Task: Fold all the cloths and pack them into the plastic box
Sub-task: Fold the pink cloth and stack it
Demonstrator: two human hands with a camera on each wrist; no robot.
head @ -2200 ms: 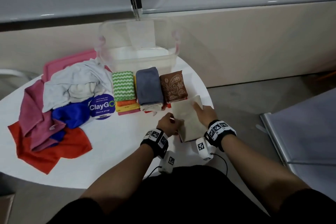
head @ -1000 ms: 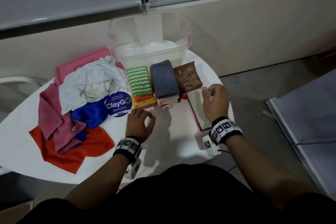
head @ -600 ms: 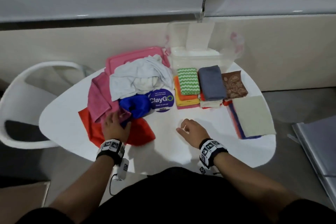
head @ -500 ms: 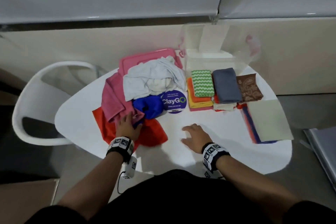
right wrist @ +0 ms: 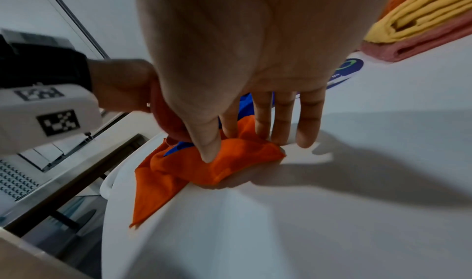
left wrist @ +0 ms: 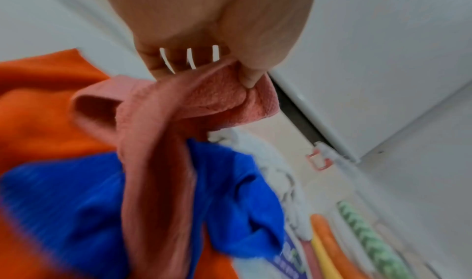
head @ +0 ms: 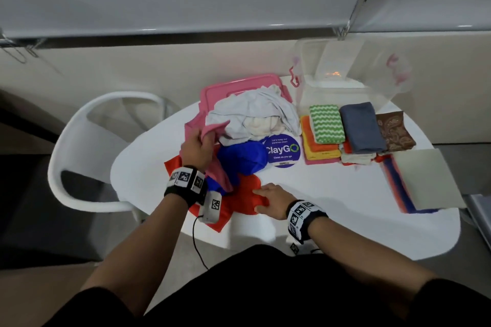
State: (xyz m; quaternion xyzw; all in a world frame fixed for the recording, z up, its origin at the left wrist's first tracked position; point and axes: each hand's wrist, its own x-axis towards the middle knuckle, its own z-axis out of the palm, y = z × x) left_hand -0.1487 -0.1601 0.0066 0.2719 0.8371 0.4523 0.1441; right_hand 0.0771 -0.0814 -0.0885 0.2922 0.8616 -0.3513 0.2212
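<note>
Cloths in an unfolded heap lie left of centre on the white oval surface [head: 332,194]: a pink cloth [head: 212,133], a crumpled white cloth [head: 255,114], a bright blue cloth [head: 239,156] and an orange cloth [head: 247,194] at the bottom, flat and spread. The pink cloth has a nubbly, towel-like weave and hangs in a long fold over the blue one, which shows fine ribs in the left wrist view. The left hand [head: 195,150] pinches the pink cloth's upper corner between thumb and curled fingers, lifted above the heap. The right hand [head: 271,200] is flat and relaxed, its straight fingers [right wrist: 283,122] pressing the orange cloth's near edge to the surface. To the right, folded cloths sit in stacks: a green zigzag one [head: 326,123], a grey-blue one [head: 362,127], a brown patterned one [head: 394,131] and a flat beige one [head: 425,180] at the right edge. Behind them stands the clear plastic box [head: 350,71] with pink latches; its pink lid [head: 239,85] lies under the white cloth.
</note>
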